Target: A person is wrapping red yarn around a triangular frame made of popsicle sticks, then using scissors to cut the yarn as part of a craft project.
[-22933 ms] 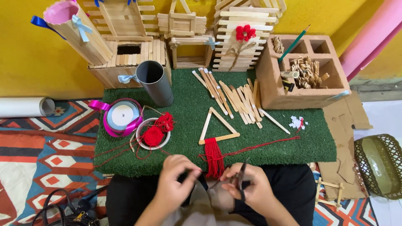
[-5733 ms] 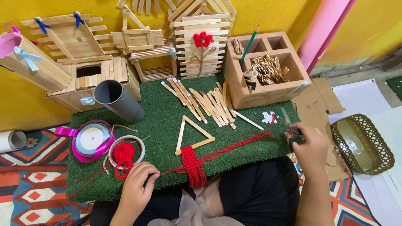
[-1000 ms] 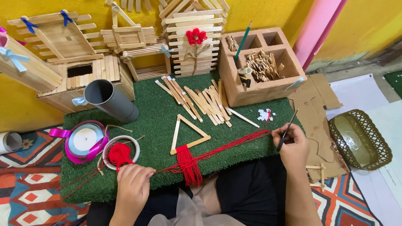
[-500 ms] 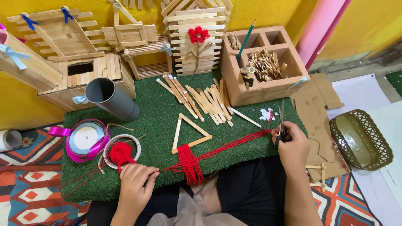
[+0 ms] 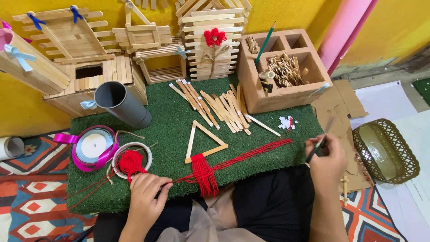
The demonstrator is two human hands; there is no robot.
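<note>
Red yarn (image 5: 242, 157) stretches across the green mat (image 5: 170, 130); I see my left hand (image 5: 145, 199) pinching its near-left end, my right hand (image 5: 327, 157) closed around scissors (image 5: 319, 142) just right of its far end.

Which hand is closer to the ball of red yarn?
Left. The left hand lies just below the red yarn ball; the right hand is far off, beyond the mat's right edge.

Right hand (image 5: 329, 157) with scissors (image 5: 319, 144) now off far end of red yarn strands (image 5: 251, 154), shifted right past green mat edge; scissors tilted, no longer upright. Left hand (image 5: 145, 197) slightly lower on yarn.
</note>
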